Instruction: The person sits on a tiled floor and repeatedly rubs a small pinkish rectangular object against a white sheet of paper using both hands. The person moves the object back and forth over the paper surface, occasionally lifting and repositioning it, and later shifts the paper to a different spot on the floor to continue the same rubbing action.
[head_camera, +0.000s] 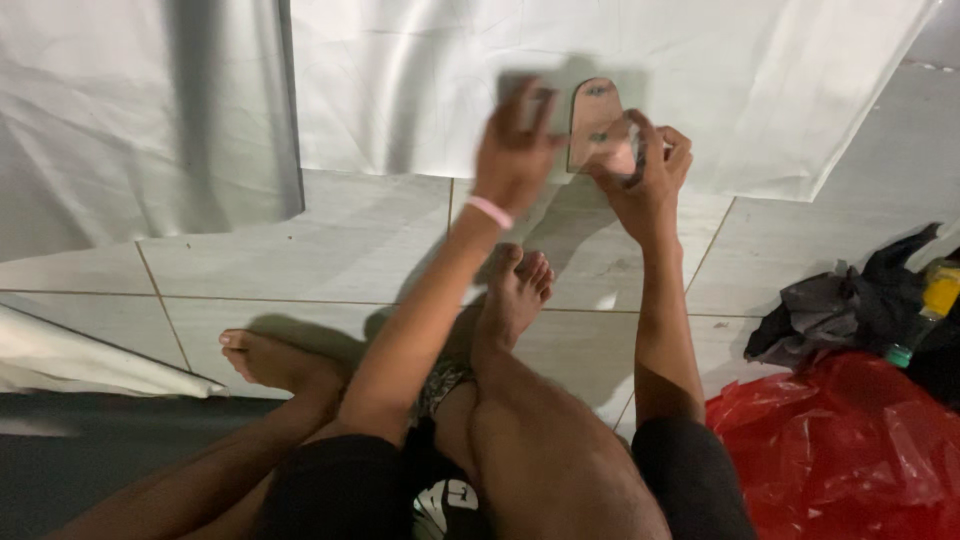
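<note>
Upper centre of frame: both hands raised in front of a white sheet (700, 90). Right hand (645, 170) is closed round the lower edge of a small flat brown piece (594, 115) w/ a rounded top, prob. wood or leather, can't tell which; fingers curled, thumb pinching it. Left hand (515, 150) sits just left of the piece, fingers bent over what looks like a grey scrap (520, 88), blurred, so whether it really grips anything can't be told. A pink band (490, 212) is on the left wrist.

Judgement on doing this well: the piece looks thin & easy to twist, so the right-hand pinch should stay low & firm while the left works the face w/ short, even strokes; steadying elbows on the knees would likely cut the blur-inducing shake.

Surface & room: the person sits on the floor, legs crossed, bare feet at centre and lower left. Floor is pale tile (330, 240) w/ thin grout lines; dim light, hard shadows. The sheet hangs across the top. Lower right: a red plastic bag (840, 450), dark cloth (830, 310) above it, & a bottle w/ green cap (925, 310) at the right edge.
</note>
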